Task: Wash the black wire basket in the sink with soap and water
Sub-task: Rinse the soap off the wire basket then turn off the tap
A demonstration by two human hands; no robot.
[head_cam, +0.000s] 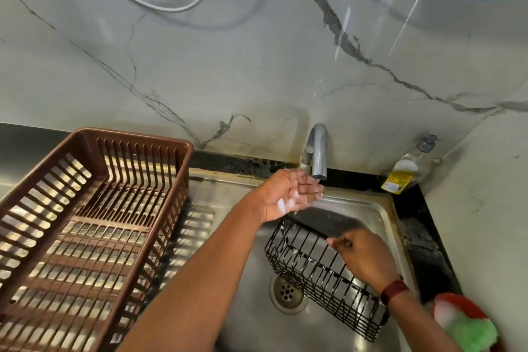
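Observation:
The black wire basket [317,274] lies tilted in the steel sink [248,320], over the drain, with soap foam on some wires. My right hand [364,256] grips the basket's upper rim from the right. My left hand [288,194] is raised just under the chrome tap [318,148], palm up, fingers apart, with white foam on it. It holds nothing. No water stream is clearly visible from the tap.
A large brown plastic dish rack [85,237] stands on the draining board at the left. A clear soap bottle with a yellow label [405,171] leans in the back right corner. A green scrubber on a red dish [468,326] sits at the lower right. The drain [287,293] is open.

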